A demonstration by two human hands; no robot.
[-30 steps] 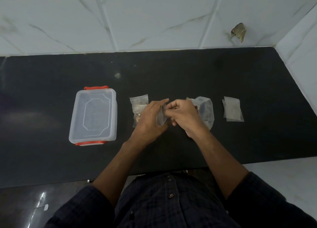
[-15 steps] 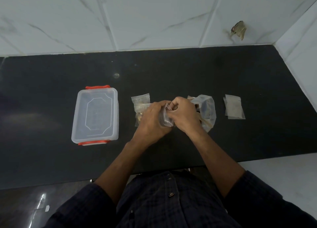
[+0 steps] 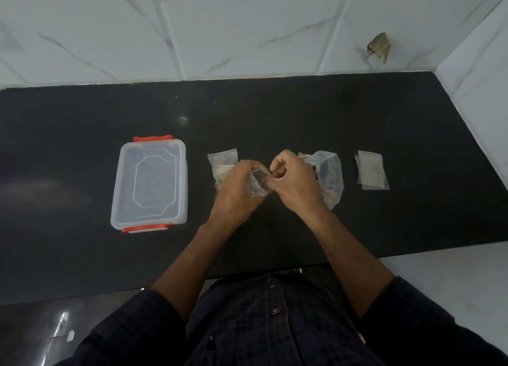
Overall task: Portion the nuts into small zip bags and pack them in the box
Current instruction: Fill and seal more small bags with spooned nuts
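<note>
A small clear zip bag (image 3: 257, 183) is held just above the black counter (image 3: 275, 112), between the two hands and roughly in the middle of the row of things laid out there. Its mouth is turned up toward the right hand, and what it holds cannot be made out through the plastic. The left hand (image 3: 238, 191) grips the bag from the left, fingers curled round its side and lower part. The right hand (image 3: 294, 180) is bunched at the bag's mouth, fingertips drawn together there; whether they pinch nuts or only the bag's lip cannot be told. Behind the left hand, partly hidden by it, lie filled small bags (image 3: 223, 162) flat on the counter, brownish contents showing faintly. Just beyond the right hand sits a larger crumpled clear bag (image 3: 328, 177) with dark and tan pieces inside, touching or nearly touching the back of that hand. Further right, well apart, a small stack of flat empty zip bags (image 3: 371, 170) rests on the counter. To the far left stands the clear plastic box (image 3: 149, 182), its lid on, with red clips at the far and near ends. Pale marbled wall tiles (image 3: 247, 27) rise behind the counter.
</note>
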